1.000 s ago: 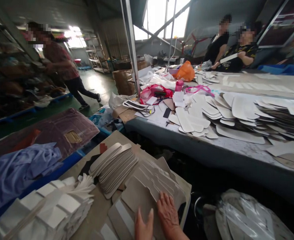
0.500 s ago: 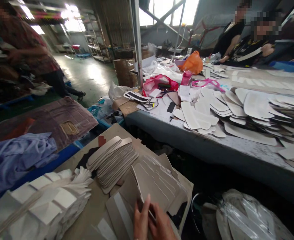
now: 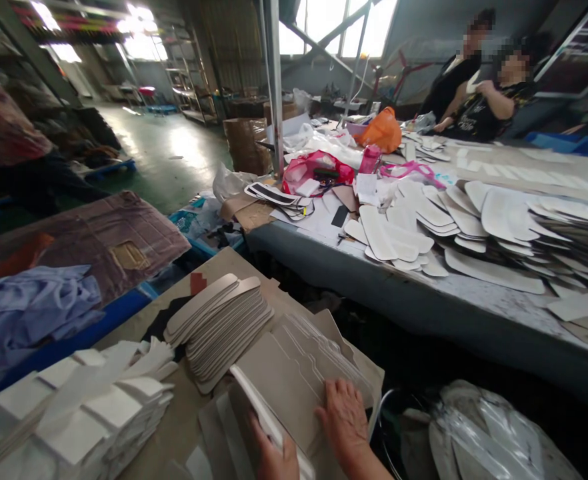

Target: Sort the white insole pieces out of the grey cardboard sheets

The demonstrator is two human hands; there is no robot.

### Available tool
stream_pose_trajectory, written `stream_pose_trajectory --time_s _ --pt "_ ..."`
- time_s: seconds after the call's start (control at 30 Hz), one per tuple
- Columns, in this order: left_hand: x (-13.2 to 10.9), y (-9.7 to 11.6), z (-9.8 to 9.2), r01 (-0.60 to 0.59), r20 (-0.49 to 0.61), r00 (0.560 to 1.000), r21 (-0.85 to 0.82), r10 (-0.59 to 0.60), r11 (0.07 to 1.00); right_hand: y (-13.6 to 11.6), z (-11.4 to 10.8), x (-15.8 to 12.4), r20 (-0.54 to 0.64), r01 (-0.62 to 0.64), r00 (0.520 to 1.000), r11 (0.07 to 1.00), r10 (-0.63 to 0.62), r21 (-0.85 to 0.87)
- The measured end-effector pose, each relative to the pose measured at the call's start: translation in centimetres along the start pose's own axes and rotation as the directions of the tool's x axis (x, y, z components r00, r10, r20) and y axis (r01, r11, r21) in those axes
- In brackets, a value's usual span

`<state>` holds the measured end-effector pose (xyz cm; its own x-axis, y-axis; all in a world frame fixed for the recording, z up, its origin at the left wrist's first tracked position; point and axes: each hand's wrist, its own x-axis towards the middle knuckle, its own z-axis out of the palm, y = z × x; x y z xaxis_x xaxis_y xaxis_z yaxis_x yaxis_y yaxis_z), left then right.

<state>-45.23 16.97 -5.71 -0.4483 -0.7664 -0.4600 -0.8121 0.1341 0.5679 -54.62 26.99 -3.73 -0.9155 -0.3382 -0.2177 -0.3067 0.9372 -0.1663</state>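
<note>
My left hand (image 3: 277,453) is closed around the edge of a beige sheet panel with a white edge (image 3: 259,403), which stands tilted up near the bottom middle. My right hand (image 3: 345,417) lies with fingers outstretched on a fanned stack of flat beige panels (image 3: 279,360). To the left of that stack sits a neat pile of narrow beige strips with rounded ends (image 3: 227,333). Other beige and pale pieces (image 3: 219,427) lie beside my left hand, partly cut off by the frame. All of these rest on a beige board (image 3: 144,400).
A tied bundle of white pieces (image 3: 89,407) stands left. Beyond it are blue cloth (image 3: 39,307) and a brown padded sheet (image 3: 124,233). A long table (image 3: 319,257) holds white panels (image 3: 389,233) and bags. A plastic-wrapped bundle (image 3: 489,427) is lower right. Co-workers are beyond the table and far left.
My hands were close together at the panels' edge; now they are apart, the right flat on the stack, the left on the white-edged panel. The person on the left has moved further left.
</note>
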Motion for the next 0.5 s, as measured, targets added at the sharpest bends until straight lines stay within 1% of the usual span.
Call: stream_pose_trajectory --time_s 0.07,0.17,0.27,0.33,0.4,0.43,0.5 --pt "-0.5 0.3 -0.1 -0.052 -0.073 0.996 -0.009 0.051 0.999 -0.4 0.6 -0.4 -0.019 0.005 1.0 1.0 -0.005 0.009" --pt "-1.0 0.6 -0.4 -0.144 -0.118 0.983 -0.031 0.139 0.989 -0.6 1.8 -0.7 -0.075 0.059 0.995 0.998 -0.058 0.0" --pt "-1.2 0.3 -0.4 -0.265 -0.066 0.963 -0.067 0.261 0.962 -0.8 2.7 -0.9 -0.084 0.069 0.994 0.998 -0.07 -0.01" --pt "-1.1 -0.2 -0.1 -0.267 -0.015 0.964 -0.052 0.266 0.962 -1.3 2.6 -1.1 -0.071 0.067 0.995 0.998 -0.067 -0.005" --pt "-0.7 -1.0 0.3 -0.238 -0.002 0.971 -0.024 0.238 0.971 -1.9 2.1 -1.2 -0.051 0.046 0.998 0.999 -0.045 0.016" --pt "-0.5 -1.5 0.5 -0.234 -0.005 0.972 -0.026 0.234 0.972 -2.3 1.8 -1.3 -0.043 0.024 0.999 0.999 -0.022 0.034" --pt "0.1 -2.3 0.5 -0.231 0.046 0.971 -0.055 0.234 0.971 -2.9 1.4 -1.5 -0.014 -0.016 1.0 0.993 0.018 0.116"
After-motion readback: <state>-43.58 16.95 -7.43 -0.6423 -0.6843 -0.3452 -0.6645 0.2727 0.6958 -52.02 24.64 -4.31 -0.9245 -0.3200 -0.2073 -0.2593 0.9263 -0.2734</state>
